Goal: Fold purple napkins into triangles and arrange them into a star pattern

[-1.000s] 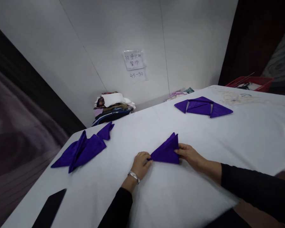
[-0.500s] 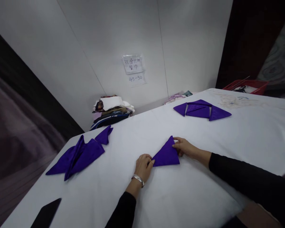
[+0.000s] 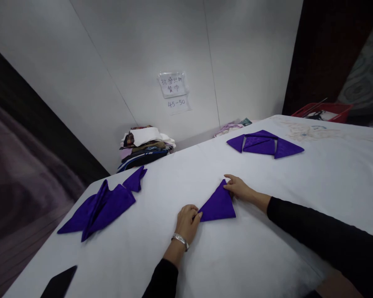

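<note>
In the head view, the one feed I have, I find the purple triangle (image 3: 219, 205) a little below and right of the frame's middle, lying on the white-covered table (image 3: 267, 248) with its narrow corner toward the left. My left hand (image 3: 187, 223), with a silver bracelet (image 3: 180, 242) at the wrist, has thumb and fingers together, clamped on that left corner. My right hand (image 3: 238, 188) is at the upper corner: I see the thumb on the cloth and the index finger stretched out apart from it, but I cannot tell whether the curled fingers pinch the edge from behind.

At centre left I have a larger folded purple piece (image 3: 112, 209), with a small purple piece (image 3: 134, 180) just beside its upper end. Right of centre, higher up, lies a purple group (image 3: 260, 143) with pointed ends. A black flat object (image 3: 59, 283) is cut off by the bottom edge at lower left. Beyond the table, I make out a stack of folded clothes (image 3: 146, 149) left of centre and a red basket (image 3: 342, 111) at upper right.
</note>
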### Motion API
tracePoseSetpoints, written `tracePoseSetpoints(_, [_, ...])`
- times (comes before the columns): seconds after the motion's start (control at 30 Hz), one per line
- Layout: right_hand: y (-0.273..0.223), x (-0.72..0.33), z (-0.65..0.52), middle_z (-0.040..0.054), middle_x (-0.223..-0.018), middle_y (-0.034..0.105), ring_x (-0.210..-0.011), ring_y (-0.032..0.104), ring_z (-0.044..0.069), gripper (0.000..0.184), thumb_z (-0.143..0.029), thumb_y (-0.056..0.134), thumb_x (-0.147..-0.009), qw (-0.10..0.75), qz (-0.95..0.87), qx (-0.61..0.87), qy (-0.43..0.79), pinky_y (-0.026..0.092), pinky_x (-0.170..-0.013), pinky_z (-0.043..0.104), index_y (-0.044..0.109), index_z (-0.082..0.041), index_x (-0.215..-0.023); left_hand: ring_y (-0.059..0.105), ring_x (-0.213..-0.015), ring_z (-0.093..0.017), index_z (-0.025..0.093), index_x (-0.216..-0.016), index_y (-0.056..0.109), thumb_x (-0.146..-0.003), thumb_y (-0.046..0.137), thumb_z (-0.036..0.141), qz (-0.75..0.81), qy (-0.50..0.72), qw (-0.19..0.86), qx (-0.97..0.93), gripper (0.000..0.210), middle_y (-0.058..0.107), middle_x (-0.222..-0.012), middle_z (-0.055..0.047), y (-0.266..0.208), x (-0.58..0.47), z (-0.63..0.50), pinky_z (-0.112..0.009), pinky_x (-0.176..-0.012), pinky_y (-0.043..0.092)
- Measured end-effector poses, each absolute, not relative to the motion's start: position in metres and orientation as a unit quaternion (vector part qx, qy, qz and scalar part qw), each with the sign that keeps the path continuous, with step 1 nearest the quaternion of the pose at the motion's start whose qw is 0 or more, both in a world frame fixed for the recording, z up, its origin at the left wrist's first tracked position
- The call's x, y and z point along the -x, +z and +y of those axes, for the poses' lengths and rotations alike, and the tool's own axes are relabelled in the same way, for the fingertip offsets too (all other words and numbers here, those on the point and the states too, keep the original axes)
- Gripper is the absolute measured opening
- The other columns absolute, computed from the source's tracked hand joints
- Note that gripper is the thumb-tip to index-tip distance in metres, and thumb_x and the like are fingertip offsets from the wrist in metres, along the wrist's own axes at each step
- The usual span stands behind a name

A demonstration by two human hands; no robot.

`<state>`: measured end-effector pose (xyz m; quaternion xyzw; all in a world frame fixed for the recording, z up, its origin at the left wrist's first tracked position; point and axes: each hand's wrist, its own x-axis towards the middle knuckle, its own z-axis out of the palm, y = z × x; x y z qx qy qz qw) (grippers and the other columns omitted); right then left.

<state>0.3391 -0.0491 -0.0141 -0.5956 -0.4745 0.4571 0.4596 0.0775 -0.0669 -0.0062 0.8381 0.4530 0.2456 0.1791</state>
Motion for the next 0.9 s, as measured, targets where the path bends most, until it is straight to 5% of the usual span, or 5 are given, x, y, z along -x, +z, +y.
tracePoseSetpoints(0.47, [-0.026,-0.348,-0.039,-0.0010,-0.076,0.060,-0.062,0.053,0.012,0.049,-0.018,0.054,-0.074,0.417,-0.585,0.630,0.295,0.040,-0.057,0.024,0.049,-0.017,-0.122,0.055,-0.090,-0.021,0.021,-0.058,0.055,-0.081,0.048,0.038,0.470,0.300,0.175,-0.812,0.029,0.060,-0.090,-0.005,-0.017,-0.068,-0.062,-0.040,-0.082,0.045])
tracePoseSetpoints(0.9, [-0.024,-0.351,-0.040,0.0014,-0.079,0.064,-0.068,0.056,0.016,0.049,-0.022,0.049,-0.077,0.344,-0.642,0.648,0.221,0.039,-0.061,0.026,0.047,-0.018,-0.126,0.055,-0.089,-0.020,0.021,-0.059,0.053,-0.083,0.046,0.034,0.482,0.292,0.128,-0.816,0.028,0.060,-0.089,-0.005,-0.017,-0.071,-0.063,-0.039,-0.080,0.045])
